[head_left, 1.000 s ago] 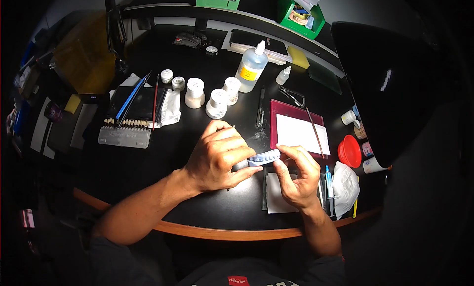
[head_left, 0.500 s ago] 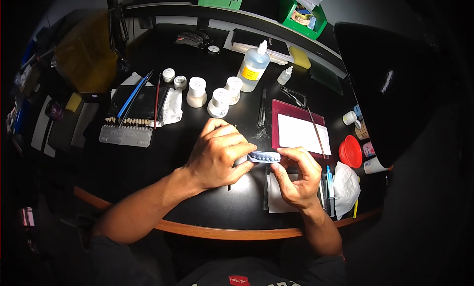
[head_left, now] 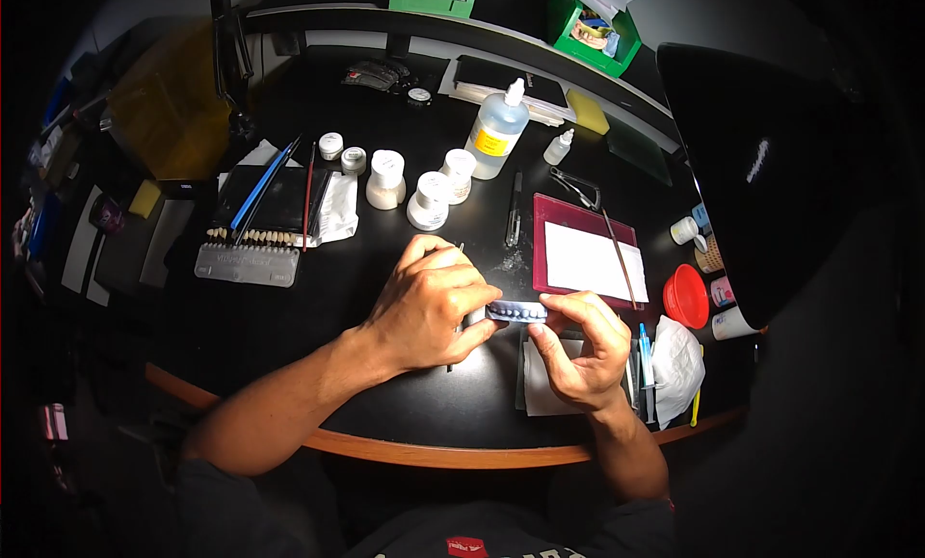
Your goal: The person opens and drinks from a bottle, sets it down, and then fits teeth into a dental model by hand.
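Note:
A small grey-blue dental model (head_left: 516, 312) with a row of teeth is held up over the front of the desk. My right hand (head_left: 586, 344) pinches its right end between thumb and fingers. At its left end are the thumb and index finger of my left hand (head_left: 432, 307), closed on it. A thin stick-like tool also passes under my left hand, its ends showing above and below the fingers. Part of a pale round object shows behind the left fingertips; what it is cannot be made out.
White jars (head_left: 428, 201), a large bottle (head_left: 496, 134) and a shade guide (head_left: 247, 261) stand beyond my hands. A magenta tray (head_left: 541, 269) with white paper lies behind my right hand. Right of it are a red bowl (head_left: 685, 297), syringes and crumpled tissue (head_left: 677, 358).
The dental model has tilted slightly, showing its teeth row a little differently. Both hands keep their hold, and the view has shifted very slightly.

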Demonstrator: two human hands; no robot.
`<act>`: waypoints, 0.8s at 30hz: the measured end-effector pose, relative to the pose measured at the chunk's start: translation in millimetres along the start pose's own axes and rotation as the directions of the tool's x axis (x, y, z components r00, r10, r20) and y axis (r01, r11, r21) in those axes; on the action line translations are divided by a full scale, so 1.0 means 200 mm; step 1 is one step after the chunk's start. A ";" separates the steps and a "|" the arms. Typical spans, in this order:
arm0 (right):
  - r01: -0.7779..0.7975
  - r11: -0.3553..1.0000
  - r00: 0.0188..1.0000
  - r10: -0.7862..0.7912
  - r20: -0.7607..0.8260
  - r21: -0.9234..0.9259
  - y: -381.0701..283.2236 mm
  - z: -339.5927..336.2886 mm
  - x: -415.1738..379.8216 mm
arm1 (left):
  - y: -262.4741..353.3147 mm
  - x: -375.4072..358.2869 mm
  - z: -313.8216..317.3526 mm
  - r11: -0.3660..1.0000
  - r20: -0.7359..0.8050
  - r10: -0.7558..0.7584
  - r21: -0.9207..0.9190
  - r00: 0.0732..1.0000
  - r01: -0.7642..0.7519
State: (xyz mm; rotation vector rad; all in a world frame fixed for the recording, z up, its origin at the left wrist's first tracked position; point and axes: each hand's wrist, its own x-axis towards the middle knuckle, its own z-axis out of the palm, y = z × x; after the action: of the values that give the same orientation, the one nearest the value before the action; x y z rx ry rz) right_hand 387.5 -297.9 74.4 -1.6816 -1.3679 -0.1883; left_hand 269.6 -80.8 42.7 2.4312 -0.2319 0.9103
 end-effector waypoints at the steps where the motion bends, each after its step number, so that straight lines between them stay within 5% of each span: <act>1: -0.001 1.000 1.000 0.001 0.001 -0.001 0.00 0.00 0.00 | 0.00 0.00 0.00 1.000 0.000 0.002 0.003 1.000 -0.002; 24: -0.141 0.983 0.990 0.143 0.009 -0.114 0.01 0.01 0.01 | 0.02 0.02 -0.01 0.999 -0.059 0.029 0.020 0.998 -0.028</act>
State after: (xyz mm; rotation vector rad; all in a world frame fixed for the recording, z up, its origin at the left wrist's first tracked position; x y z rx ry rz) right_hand 389.4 -295.0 73.2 -1.8714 -1.2644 -0.1726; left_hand 269.4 -82.6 48.3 2.4199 -0.2376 0.9999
